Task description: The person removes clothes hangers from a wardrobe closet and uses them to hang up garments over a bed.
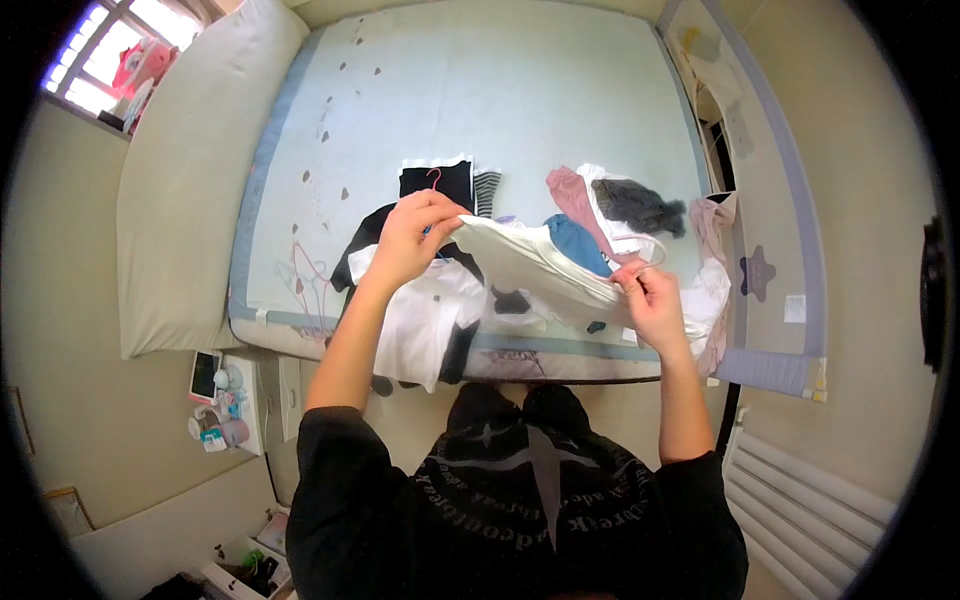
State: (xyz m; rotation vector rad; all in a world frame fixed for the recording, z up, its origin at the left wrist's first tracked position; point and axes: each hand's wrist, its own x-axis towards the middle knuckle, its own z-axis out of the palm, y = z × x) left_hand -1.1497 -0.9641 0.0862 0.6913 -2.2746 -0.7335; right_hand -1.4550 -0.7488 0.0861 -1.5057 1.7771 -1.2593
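A white garment [540, 265] is stretched between my two hands above the near edge of the bed. My left hand [415, 235] pinches its left end between thumb and fingers. At its other end, my right hand [655, 305] is closed on the cloth, and a thin pale loop [650, 242] curves up beside those fingers; I cannot tell whether it is held. Below the left wrist lies a white T-shirt [425, 315] with dark clothing around it. Behind the left hand are a folded black garment [450, 183] and a pink hanger hook [434, 174].
Pink hangers [308, 280] lie on the bed [480, 90] at left. Blue cloth [577, 243], pink cloth [575, 195] and a dark grey garment [635, 205] are piled at right. A mesh bed rail [775, 230] borders the right side; a small shelf [248, 410] stands at lower left.
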